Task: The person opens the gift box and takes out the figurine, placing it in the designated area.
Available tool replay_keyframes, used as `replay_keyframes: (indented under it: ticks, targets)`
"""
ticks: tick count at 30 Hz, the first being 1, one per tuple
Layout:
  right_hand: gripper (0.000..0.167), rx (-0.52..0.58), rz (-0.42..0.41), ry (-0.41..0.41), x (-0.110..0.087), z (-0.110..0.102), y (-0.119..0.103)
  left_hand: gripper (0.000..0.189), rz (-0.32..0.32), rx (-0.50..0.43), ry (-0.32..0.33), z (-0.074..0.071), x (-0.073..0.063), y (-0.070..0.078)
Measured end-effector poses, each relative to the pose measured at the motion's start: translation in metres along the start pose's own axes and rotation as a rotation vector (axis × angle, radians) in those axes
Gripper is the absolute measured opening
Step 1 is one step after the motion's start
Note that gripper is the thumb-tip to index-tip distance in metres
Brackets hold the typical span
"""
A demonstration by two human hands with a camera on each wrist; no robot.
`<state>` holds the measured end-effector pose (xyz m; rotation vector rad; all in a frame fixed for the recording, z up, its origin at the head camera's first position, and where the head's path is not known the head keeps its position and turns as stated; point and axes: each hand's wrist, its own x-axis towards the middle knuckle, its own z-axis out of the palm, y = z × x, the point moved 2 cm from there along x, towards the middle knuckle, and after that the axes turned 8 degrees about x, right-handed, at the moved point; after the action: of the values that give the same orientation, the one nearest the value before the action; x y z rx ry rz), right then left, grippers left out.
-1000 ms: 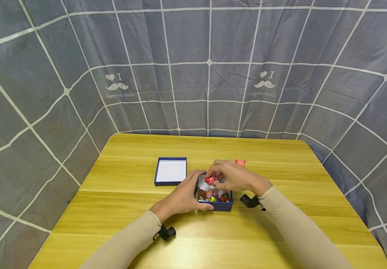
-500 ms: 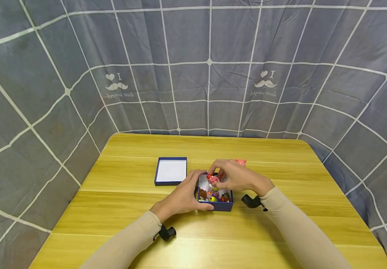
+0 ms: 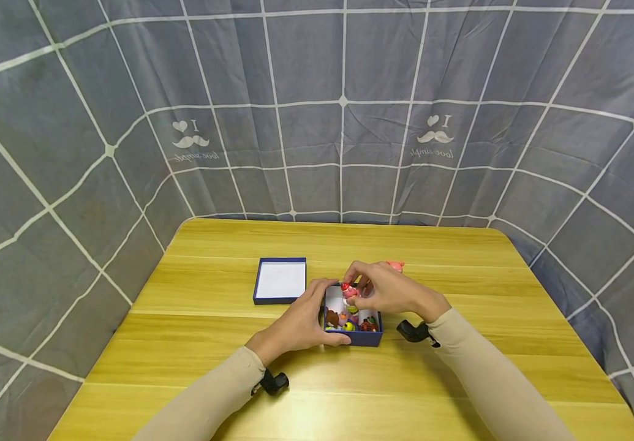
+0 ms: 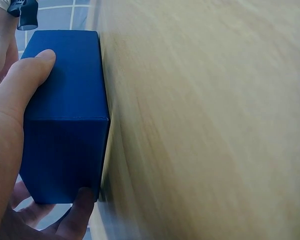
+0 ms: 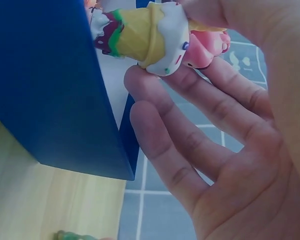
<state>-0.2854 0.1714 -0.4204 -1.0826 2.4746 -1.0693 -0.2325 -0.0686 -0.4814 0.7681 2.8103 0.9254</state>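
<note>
From the head, the left hand (image 3: 303,316) gripped an open blue cardboard box (image 3: 364,339) while the right hand (image 3: 387,290) pinched a pink, red-topped plastic figurine (image 3: 351,293) over its twelve-o'clock side. The left wrist showed that hold bracing two walls, sensibly; from the right wrist, keeping the figurine off the box's edge seemed wise.

Left fingers (image 4: 77,215) grip a blue box (image 4: 66,117), seemingly on the table (image 4: 205,120).

A grey curtain (image 3: 305,67) with white gridlines hangs behind a yellow wood-grain table (image 3: 206,275).
</note>
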Motion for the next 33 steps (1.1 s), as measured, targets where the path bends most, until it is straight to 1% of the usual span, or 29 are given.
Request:
replay_keyframes:
  ticks: [7, 14, 17, 21, 27, 30, 33]
  targets:
    - [0.034, 0.006, -0.011, 0.019, 0.0, 0.0002, 0.0012, 0.125, 0.014, -0.006, 0.014, 0.0001, 0.0006, 0.0005]
    - [0.038, 0.009, -0.028, 0.037, -0.001, -0.0005, 0.0024, 0.123, 0.008, -0.001, 0.011, -0.0003, -0.0004, 0.0012]
    - [0.04, 0.006, -0.028, 0.058, -0.0018, -0.0014, 0.0035, 0.124, 0.007, 0.0, 0.007, -0.0007, -0.001, 0.0018]
    - [0.041, 0.016, -0.009, 0.095, -0.0036, -0.0034, 0.0047, 0.125, 0.007, -0.002, 0.003, -0.0007, -0.0011, 0.0024]
    - [0.042, 0.044, 0.015, 0.129, -0.0046, -0.0057, 0.0074, 0.123, 0.014, 0.01, 0.01, -0.0009, 0.0007, 0.002]
    - [0.042, 0.038, 0.018, 0.156, -0.0052, -0.007, 0.0087, 0.123, 0.015, 0.006, 0.01, -0.0005, 0.0012, 0.0017]
    - [0.045, 0.045, 0.006, 0.19, -0.006, -0.0086, 0.0086, 0.124, 0.011, 0.005, 0.008, -0.0008, 0.0005, 0.0018]
